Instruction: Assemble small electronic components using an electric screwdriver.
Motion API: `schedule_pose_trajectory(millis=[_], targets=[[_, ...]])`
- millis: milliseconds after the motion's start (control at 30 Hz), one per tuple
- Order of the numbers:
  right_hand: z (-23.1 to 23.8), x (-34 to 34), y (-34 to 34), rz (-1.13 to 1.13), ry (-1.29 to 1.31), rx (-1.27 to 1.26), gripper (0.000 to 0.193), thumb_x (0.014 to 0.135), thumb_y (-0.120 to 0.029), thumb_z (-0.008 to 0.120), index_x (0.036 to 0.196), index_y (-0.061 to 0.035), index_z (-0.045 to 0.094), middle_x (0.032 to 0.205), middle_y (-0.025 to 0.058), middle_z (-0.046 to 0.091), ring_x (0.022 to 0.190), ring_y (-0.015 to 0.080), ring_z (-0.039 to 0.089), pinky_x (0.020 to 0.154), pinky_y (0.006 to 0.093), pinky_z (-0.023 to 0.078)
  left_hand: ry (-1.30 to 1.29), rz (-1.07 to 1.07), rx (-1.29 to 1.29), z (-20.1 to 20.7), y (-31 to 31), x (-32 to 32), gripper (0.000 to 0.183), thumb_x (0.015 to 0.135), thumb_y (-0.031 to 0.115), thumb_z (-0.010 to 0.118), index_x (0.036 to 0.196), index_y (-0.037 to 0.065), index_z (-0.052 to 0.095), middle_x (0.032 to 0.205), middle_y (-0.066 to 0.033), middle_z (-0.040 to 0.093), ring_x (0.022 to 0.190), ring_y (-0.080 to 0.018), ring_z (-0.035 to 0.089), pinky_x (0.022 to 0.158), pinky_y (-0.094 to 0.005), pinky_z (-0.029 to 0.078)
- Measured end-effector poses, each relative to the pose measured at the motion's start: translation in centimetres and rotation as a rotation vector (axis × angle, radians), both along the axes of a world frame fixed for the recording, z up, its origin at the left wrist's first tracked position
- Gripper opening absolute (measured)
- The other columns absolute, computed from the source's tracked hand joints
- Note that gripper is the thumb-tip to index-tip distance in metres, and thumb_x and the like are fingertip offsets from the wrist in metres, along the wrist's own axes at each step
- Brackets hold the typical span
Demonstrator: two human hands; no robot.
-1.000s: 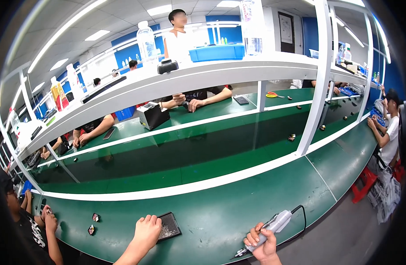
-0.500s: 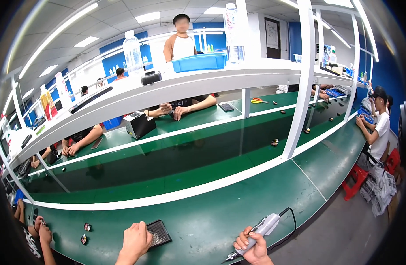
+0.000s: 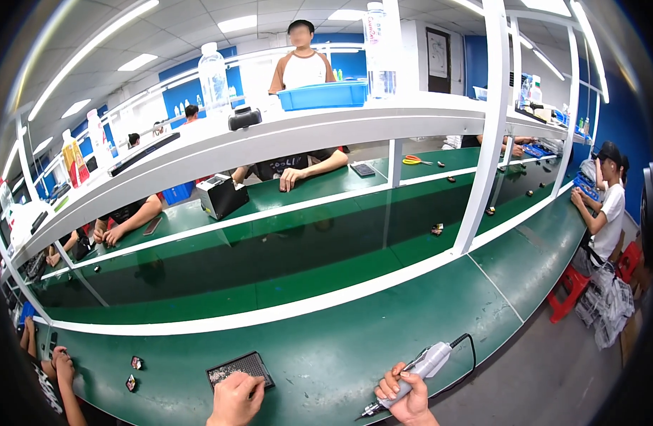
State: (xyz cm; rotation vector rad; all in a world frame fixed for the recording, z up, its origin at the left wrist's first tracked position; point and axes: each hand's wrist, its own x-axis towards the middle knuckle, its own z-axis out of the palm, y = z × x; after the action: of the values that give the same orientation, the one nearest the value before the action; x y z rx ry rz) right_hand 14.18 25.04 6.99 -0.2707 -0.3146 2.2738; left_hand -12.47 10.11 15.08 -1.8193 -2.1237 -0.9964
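My right hand (image 3: 406, 399) is wrapped round a grey electric screwdriver (image 3: 431, 361), whose black cord leaves its upper end and whose bit tilts down to the left near the table's front edge. My left hand (image 3: 236, 400) is over the near edge of a black tray (image 3: 259, 363) with a fine grid of holes. Small silvery screws (image 3: 227, 370) lie in the tray's left part. The fingers of my left hand are bent and pressed together. Whatever may be between the fingertips is hidden.
Two small dark parts (image 3: 136, 363) lie left of the tray, near a co-worker's hands (image 3: 62, 363). Beyond a white rail, more parts (image 3: 437, 229) sit on the green conveyor belt (image 3: 326, 284). A white post (image 3: 480, 142) and shelf (image 3: 305, 128) stand ahead.
My left hand has moved right and nearer, uncovering the tray's left part with its screws. The right hand and screwdriver hold still. Parts on the belt have shifted slightly left.
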Motion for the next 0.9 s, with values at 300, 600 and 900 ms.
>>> schedule_pose_trajectory(millis=[300,600,900], targets=[[4.6,-1.5,-2.2,-0.148,0.017,0.054,0.014,0.089,-0.021,0.057,0.095,-0.0086,0.054,0.066,0.0023,0.042,0.059,0.0143,0.041,0.063,0.0300,0.037,-0.658,-0.273,-0.083,0.1,0.6,7.1,0.008,0.079,0.001,0.070,0.079,-0.003,0.063,0.065,-0.0123,0.058,0.056,-0.0183,0.055,0.053,-0.0305,0.041],[8.1,-2.0,-3.3,-0.248,0.087,0.115,0.014,0.090,-0.021,0.055,0.095,-0.0082,0.054,0.066,0.0015,0.039,0.058,0.0129,0.039,0.061,0.0289,0.036,-1.175,-0.319,-0.229,-1.5,0.4,10.6,0.022,0.097,0.016,0.053,0.088,-0.001,0.064,0.075,-0.0058,0.066,0.066,-0.0102,0.058,0.061,-0.0251,0.047],[8.0,-2.1,-3.1,-0.284,0.093,0.109,0.014,0.090,-0.020,0.055,0.094,-0.0073,0.053,0.067,0.0014,0.039,0.058,0.0124,0.038,0.060,0.0285,0.036,-1.464,-0.379,-0.134,-2.8,0.1,11.6,0.021,0.098,0.015,0.052,0.090,-0.001,0.063,0.076,-0.0044,0.065,0.066,-0.0075,0.055,0.062,-0.0213,0.045]])
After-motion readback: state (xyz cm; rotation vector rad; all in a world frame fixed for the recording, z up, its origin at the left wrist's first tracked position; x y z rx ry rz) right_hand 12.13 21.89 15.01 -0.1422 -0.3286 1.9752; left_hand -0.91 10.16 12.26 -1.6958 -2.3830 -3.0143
